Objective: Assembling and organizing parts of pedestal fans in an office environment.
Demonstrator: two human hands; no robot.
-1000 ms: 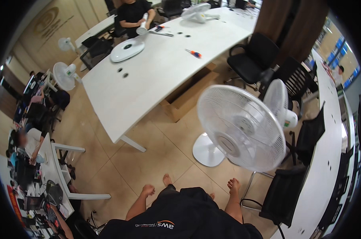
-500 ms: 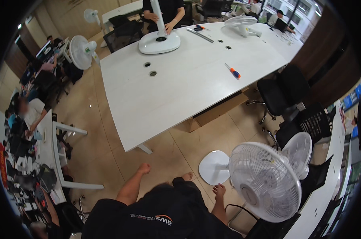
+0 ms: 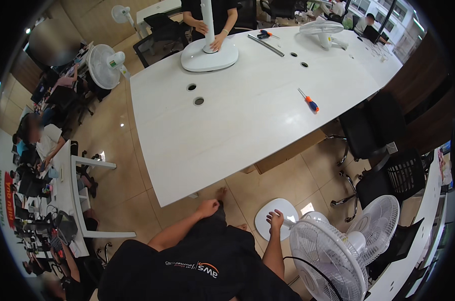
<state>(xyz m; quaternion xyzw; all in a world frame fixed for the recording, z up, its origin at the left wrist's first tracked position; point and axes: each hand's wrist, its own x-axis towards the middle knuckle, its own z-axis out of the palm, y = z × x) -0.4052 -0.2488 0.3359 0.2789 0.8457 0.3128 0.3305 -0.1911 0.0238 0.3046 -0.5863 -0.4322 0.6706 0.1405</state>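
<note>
My left hand (image 3: 208,207) is closed in a loose fist beside my leg, near the near edge of the white table (image 3: 187,155); nothing shows in it. Fingers apart and slightly bent, my right hand (image 3: 275,219) is empty. It appears in front of the round white base (image 3: 269,206) of a standing fan (image 3: 325,261); I cannot tell whether it touches. A second white fan head (image 3: 375,226) stands just behind that one. Across the table a co-worker's hands (image 3: 210,35) hold a white fan pole (image 3: 208,15) upright on its white base (image 3: 210,59).
A screwdriver (image 3: 308,100) with an orange and blue handle lies on the table, with a metal tube (image 3: 265,45) and a fan head (image 3: 321,29) farther back. Black chairs (image 3: 373,120) stand at the right. A cardboard box (image 3: 287,153) sits under the table; another fan (image 3: 104,66) stands at left.
My left hand has moved right, toward my leg. My right hand has risen to overlap the fan base. The view has shifted, and the co-worker's fan pole now stands straighter on its base.
</note>
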